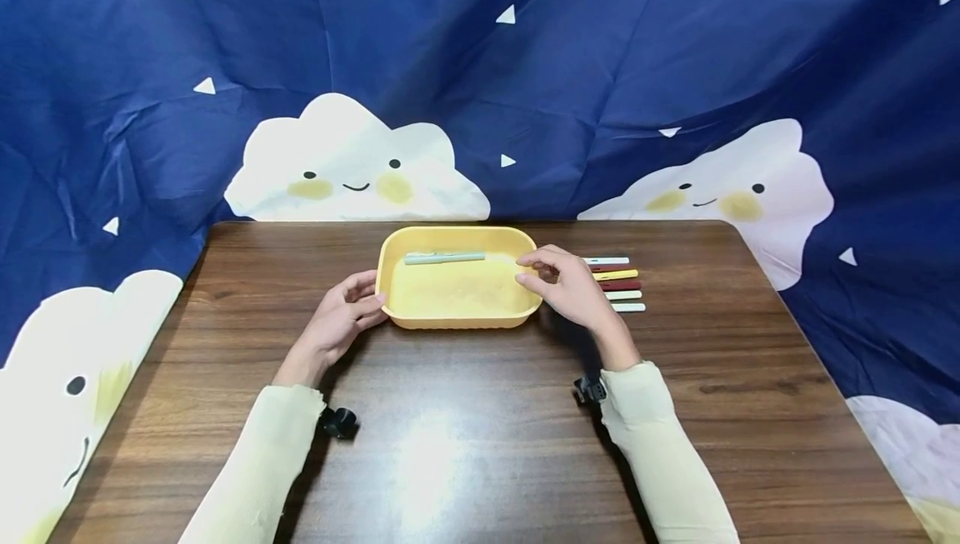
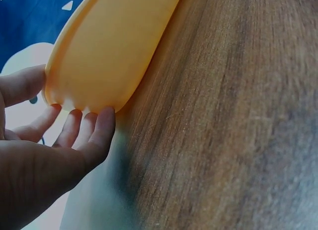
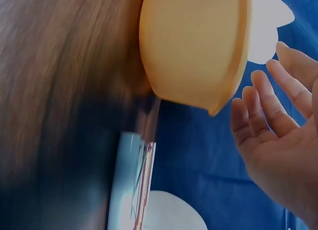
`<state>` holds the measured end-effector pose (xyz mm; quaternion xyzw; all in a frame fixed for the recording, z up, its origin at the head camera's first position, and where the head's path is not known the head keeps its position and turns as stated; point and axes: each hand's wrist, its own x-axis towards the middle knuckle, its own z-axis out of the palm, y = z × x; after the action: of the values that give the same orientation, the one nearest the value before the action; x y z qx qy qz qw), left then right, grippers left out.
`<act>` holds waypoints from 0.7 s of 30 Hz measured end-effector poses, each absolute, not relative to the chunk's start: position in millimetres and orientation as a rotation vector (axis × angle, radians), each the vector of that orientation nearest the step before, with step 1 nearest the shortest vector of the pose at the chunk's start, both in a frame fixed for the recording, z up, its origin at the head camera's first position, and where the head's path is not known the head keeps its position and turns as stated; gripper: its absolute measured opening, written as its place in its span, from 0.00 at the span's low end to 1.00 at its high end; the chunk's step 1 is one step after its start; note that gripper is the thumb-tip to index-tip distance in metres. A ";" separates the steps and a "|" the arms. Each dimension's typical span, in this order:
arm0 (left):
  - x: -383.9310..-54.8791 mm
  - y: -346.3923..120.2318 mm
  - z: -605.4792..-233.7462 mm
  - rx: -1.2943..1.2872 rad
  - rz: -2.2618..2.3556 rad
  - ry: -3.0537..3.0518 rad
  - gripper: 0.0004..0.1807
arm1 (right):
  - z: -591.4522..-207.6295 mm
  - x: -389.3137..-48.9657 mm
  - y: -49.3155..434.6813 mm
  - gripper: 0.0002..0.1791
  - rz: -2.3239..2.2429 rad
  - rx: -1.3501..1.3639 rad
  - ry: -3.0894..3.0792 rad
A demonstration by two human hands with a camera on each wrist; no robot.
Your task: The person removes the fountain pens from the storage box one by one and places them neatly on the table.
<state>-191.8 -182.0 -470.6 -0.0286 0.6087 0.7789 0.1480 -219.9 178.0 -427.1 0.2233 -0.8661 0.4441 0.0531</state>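
Note:
A shallow yellow tray [image 1: 459,321] with rounded corners stands near the far edge of the table. One light green pen [image 1: 445,258] lies inside it, towards the back wall. My left hand [image 1: 347,312] holds the tray's left end, with the thumb at the rim and the fingertips against the outer wall. Over the right end is my right hand [image 1: 566,284], its fingers loosely bent and apart from the tray in the right wrist view. Several capped pens, among them a yellow pen [image 1: 617,275], lie side by side just right of that hand, which partly hides them.
The brown wooden table [image 1: 480,394] ends just behind the tray. A dark blue cloth [image 1: 570,69] with smiling clouds hangs behind and around it. A small black camera [image 1: 339,422] sits at the left wrist, and another camera [image 1: 589,390] at the right.

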 end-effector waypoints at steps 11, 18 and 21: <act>-192.8 -181.1 -473.1 -0.084 2.243 1.736 0.32 | -436.3 -229.1 149.6 0.16 1.479 0.720 -2.674; -192.3 -181.7 -473.7 -0.076 2.236 1.742 0.32 | -436.5 -236.2 139.6 0.18 1.427 0.730 -2.707; -192.1 -182.5 -473.3 -0.072 2.235 1.747 0.32 | -436.2 -240.3 133.7 0.17 1.415 0.742 -2.728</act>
<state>-192.1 -182.5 -473.3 -0.0251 0.6085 0.7785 0.1516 -240.3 133.7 -436.2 0.2346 -0.8629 0.4475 -0.0100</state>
